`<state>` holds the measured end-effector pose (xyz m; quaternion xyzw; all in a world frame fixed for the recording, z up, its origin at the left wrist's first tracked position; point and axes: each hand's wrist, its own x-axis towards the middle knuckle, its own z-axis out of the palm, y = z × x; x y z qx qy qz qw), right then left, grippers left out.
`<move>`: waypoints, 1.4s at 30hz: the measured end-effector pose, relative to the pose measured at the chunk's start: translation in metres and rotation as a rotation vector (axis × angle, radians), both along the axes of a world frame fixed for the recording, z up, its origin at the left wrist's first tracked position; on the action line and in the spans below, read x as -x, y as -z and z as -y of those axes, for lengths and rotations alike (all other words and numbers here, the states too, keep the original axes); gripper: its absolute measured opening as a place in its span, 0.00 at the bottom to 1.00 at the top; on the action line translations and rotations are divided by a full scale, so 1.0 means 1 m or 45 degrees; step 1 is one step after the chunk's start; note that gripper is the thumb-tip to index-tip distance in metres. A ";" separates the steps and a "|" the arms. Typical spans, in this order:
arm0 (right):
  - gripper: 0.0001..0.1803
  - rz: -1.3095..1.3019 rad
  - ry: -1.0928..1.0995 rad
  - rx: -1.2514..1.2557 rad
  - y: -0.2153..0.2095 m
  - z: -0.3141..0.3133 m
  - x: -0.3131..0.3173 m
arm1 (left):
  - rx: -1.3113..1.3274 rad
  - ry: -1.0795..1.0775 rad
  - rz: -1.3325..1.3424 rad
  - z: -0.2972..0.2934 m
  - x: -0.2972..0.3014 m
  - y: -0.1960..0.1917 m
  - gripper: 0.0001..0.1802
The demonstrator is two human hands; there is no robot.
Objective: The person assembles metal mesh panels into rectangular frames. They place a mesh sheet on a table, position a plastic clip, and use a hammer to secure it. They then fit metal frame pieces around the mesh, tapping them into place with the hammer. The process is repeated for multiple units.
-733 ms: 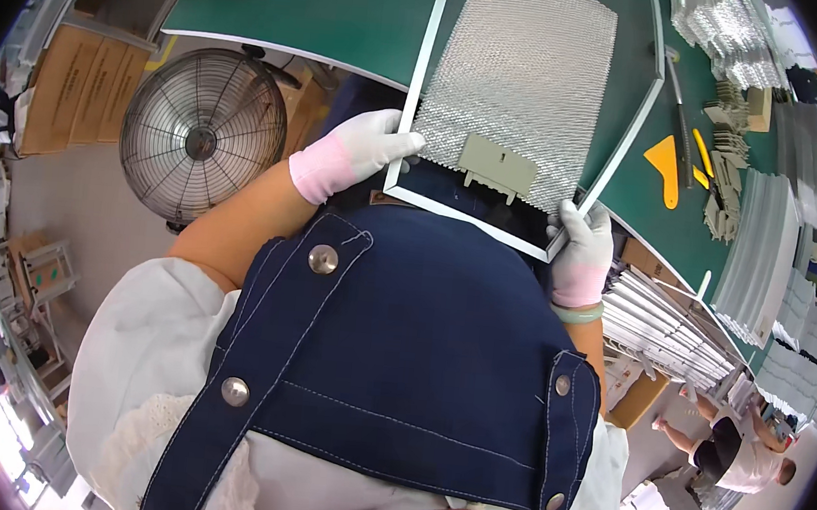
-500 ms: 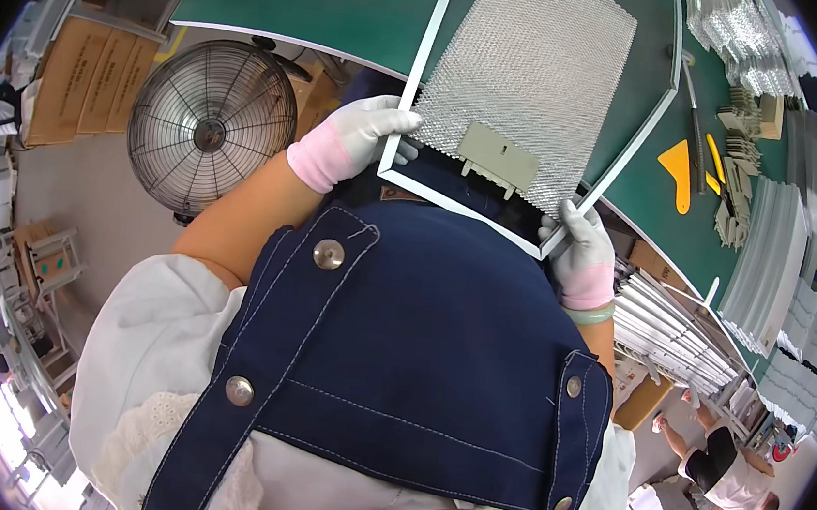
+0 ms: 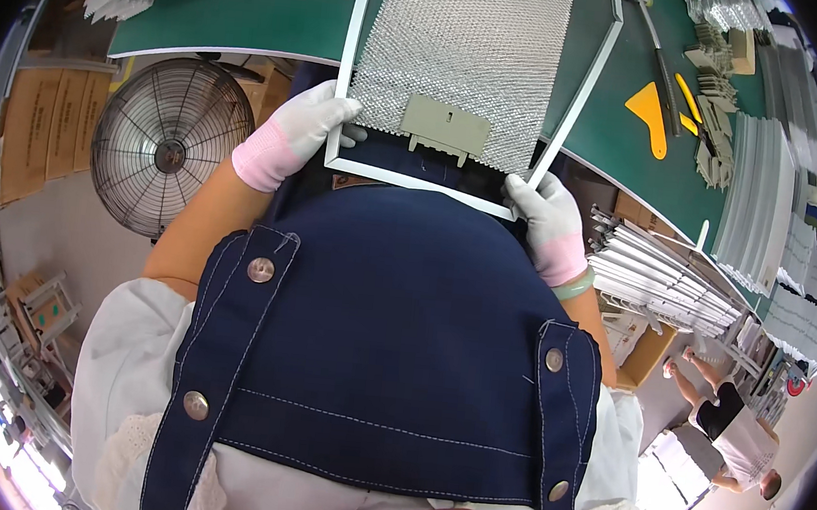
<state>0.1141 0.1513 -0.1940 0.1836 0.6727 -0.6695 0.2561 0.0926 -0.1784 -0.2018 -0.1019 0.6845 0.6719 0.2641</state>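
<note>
A thin white metal frame reaches from my waist over the table's near edge, one end close to my apron. My left hand, in a white glove with a pink cuff, is closed round the frame's left side near its corner. At the near right corner my right hand, gloved alike, pinches the frame with the thumb on top. Inside the frame lies a silvery expanded-metal mesh sheet, with gaps along both sides. A grey-green plastic piece with two small prongs rests on the mesh's near end.
On the green table at right lie a hammer, a yellow scraper, a yellow-handled cutter and several grey-green pieces. A floor fan stands at left. Another person is at lower right.
The view has turned, so frame, mesh and table sit further left and higher in the picture. Both hands keep hold of the frame, and the plastic piece stays on the mesh.
</note>
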 end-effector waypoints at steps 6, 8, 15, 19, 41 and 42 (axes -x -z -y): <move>0.10 0.176 0.310 0.348 -0.009 0.007 -0.001 | -0.022 -0.017 0.005 -0.002 -0.002 0.001 0.23; 0.11 0.131 0.180 0.176 0.001 -0.004 -0.002 | 0.003 0.000 -0.011 0.001 -0.001 0.004 0.23; 0.13 -0.183 -0.132 -0.469 -0.009 -0.004 0.000 | -0.010 0.024 -0.006 0.000 -0.001 0.007 0.24; 0.12 -0.144 -0.033 -0.163 -0.002 -0.008 -0.002 | -0.007 0.015 0.008 0.000 -0.001 0.007 0.24; 0.20 -0.157 0.033 0.108 0.018 0.012 0.000 | 0.013 0.024 -0.005 -0.004 -0.001 0.003 0.23; 0.19 -0.128 0.092 0.091 0.016 0.017 0.002 | 0.027 0.032 0.003 -0.005 -0.001 0.003 0.23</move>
